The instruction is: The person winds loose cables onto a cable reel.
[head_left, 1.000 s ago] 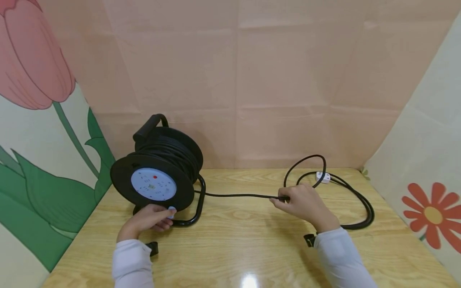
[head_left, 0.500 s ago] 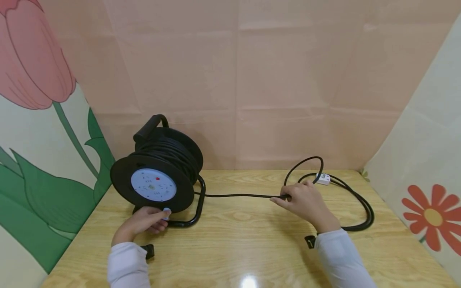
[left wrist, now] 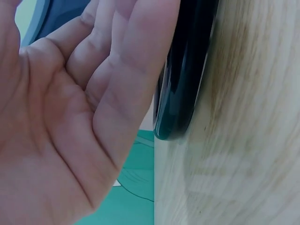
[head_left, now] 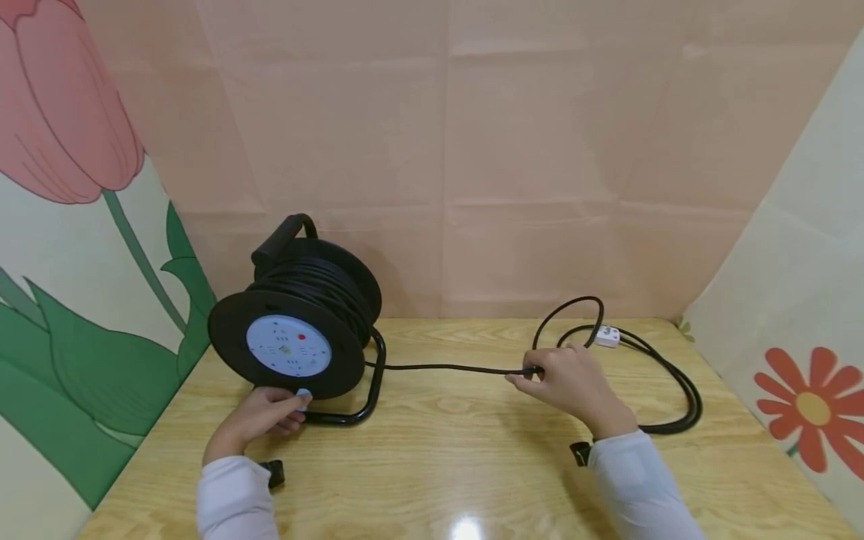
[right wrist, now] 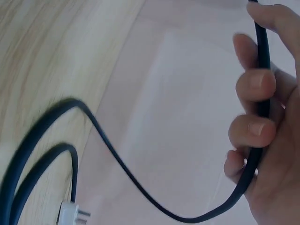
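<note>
A black cable reel [head_left: 223,337] with a pale blue socket face [head_left: 289,345] stands at the left in the head view. At the reel's lower rim, my left hand [head_left: 253,420] pinches a small pale blue knob [head_left: 304,397]. Black cable [head_left: 452,367] runs low from the reel to my right hand [head_left: 574,379]. In the right wrist view the fingers curl round the cable [right wrist: 263,51], which leaves the hand in a slack loop. The white plug [head_left: 606,336] lies beyond the right hand. The left wrist view shows the palm beside the black tube frame [left wrist: 180,70]; the knob is hidden there.
Coiled cable [head_left: 691,405] lies on the wooden table [head_left: 445,472] at the right. The reel's black carrying handle [head_left: 277,244] rises at its top. A pink sheet [head_left: 445,150] hangs behind the table, with flower-patterned panels [head_left: 810,405] at the sides.
My left hand has moved a little left with the knob, and the reel has turned slightly clockwise. The loop above my right hand has sunk slightly; that hand is nearly still.
</note>
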### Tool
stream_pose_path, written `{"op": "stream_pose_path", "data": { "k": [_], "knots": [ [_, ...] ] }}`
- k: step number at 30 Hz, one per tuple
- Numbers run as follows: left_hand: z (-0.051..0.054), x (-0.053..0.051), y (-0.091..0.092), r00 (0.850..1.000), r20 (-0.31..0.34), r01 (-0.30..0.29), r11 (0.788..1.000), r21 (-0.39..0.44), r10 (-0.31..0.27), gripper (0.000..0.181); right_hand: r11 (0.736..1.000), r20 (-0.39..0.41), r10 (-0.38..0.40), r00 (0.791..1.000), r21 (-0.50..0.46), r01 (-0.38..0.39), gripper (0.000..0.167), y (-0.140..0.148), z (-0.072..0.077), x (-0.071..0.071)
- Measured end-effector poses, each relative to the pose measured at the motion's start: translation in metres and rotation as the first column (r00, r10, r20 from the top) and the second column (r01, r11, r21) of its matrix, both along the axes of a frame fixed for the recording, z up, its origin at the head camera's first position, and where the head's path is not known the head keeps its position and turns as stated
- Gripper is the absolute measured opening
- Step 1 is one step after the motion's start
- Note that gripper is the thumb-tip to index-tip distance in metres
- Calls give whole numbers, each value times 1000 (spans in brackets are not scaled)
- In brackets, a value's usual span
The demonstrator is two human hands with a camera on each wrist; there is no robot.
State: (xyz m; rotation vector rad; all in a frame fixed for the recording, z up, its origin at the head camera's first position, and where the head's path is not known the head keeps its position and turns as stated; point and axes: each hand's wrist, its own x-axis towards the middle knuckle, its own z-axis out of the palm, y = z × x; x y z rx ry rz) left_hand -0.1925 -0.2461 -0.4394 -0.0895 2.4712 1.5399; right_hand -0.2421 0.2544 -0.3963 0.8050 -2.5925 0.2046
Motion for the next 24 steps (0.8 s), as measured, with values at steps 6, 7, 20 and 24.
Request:
{"op": "stream_pose_path", "data": {
  "k": [6, 7, 20, 24],
  "knots": [
    [-1, 2, -5, 998, -37, -50, 999, -16, 49, 43, 996, -34, -92, 995, -16, 91, 35, 7, 0, -2],
    [-2, 2, -6, 997, -38, -62, 998, -21, 62, 43, 996, -37, -90, 995, -17, 89, 36, 7, 0, -2],
    [-1, 6, -19, 978, -142, -181, 956, -229, 151, 43, 999, -10, -21, 1000, -32, 21, 25, -1, -7, -3],
    [-1, 8, -23, 966, -196, -217, 934, -282, 165, 45, 1000, -29, -6, 1000, -24, 5, 22, -7, -12, -4]
  ]
}}
